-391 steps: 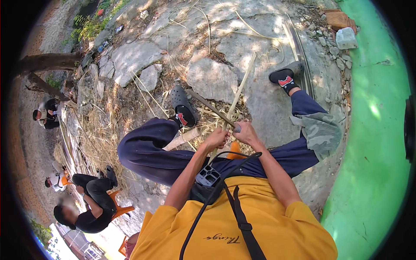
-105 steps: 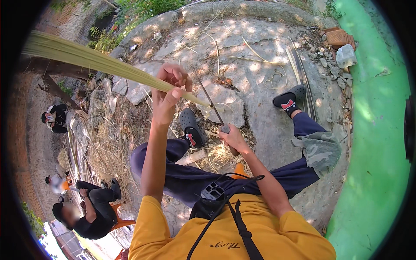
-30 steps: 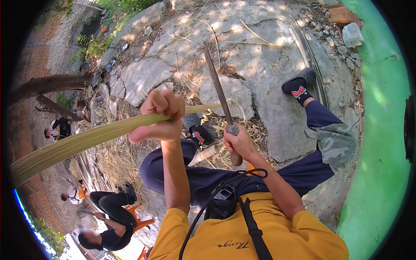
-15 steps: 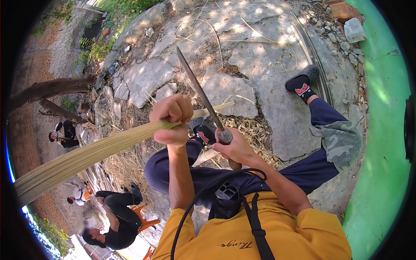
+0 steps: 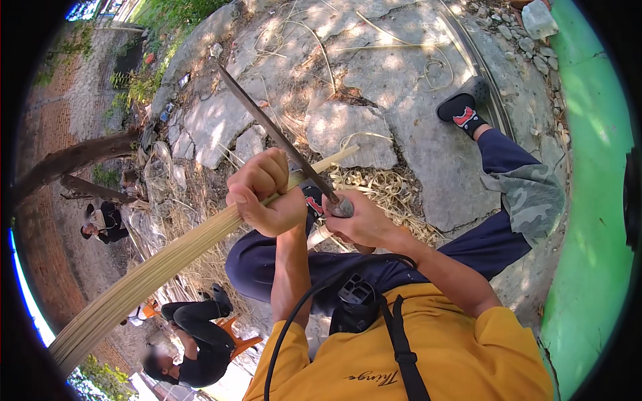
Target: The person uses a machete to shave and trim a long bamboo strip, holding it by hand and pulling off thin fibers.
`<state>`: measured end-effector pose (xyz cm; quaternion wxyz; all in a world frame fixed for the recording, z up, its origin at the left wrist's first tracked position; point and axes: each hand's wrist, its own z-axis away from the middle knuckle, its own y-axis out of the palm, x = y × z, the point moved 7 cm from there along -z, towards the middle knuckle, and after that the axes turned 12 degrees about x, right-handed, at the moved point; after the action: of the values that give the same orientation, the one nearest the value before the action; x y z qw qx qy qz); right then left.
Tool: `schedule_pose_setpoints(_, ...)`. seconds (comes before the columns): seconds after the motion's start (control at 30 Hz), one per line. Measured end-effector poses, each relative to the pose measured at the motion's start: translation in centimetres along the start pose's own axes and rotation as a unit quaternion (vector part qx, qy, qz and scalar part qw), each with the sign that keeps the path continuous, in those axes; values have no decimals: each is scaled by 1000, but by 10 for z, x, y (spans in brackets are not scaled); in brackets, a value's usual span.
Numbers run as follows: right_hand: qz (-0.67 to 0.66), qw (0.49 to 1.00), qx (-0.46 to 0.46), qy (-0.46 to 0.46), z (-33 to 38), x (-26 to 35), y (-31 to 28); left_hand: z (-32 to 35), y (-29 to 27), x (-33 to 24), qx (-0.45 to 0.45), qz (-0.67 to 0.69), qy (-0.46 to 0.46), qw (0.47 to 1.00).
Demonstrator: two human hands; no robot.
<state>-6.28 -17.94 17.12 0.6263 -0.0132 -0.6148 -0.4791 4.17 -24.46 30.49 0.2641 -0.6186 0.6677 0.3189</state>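
My left hand is closed in a fist around a long bundle of pale bamboo strips. From the lower left the bundle runs through the fist, and its narrow end pokes out past it to the right. My right hand grips the handle of a long knife, whose straight dark blade slants up to the left. The blade crosses the bundle just beyond my left fist; whether its edge cuts into the strips I cannot tell. Under my hands lies a heap of curled shavings.
Cracked stone slabs spread ahead, with thin loose strips on them. A green wall borders the right side. One person sits on an orange stool at lower left, another farther off. Tree trunks stand at left.
The knife's blade has tilted farther left and lies closer to my left fist. The bundle's far left end has dropped lower in view, and my left hand has turned a little.
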Motion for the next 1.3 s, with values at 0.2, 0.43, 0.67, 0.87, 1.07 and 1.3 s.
schedule_pose_setpoints(0.2,-104,991,-40,75,-7,-54,-28,0,11,3,53,-21,-15,998)
schedule_pose_setpoints(0.43,-78,996,33,-1,-2,-5,-1,-5,3,5,40,15,-38,998)
schedule_pose_setpoints(0.67,-153,987,-7,57,-21,-62,-28,-4,-1,5,18,59,-23,998)
schedule_pose_setpoints(0.87,-179,983,-3,36,-13,-31,-9,0,-8,3,21,69,-22,997)
schedule_pose_setpoints(1.07,-77,997,-14,-11,-23,-34,-3,-3,-5,4,50,69,-29,996)
schedule_pose_setpoints(1.3,31,997,-68,-11,-19,-18,-2,0,-13,4,24,61,-37,997)
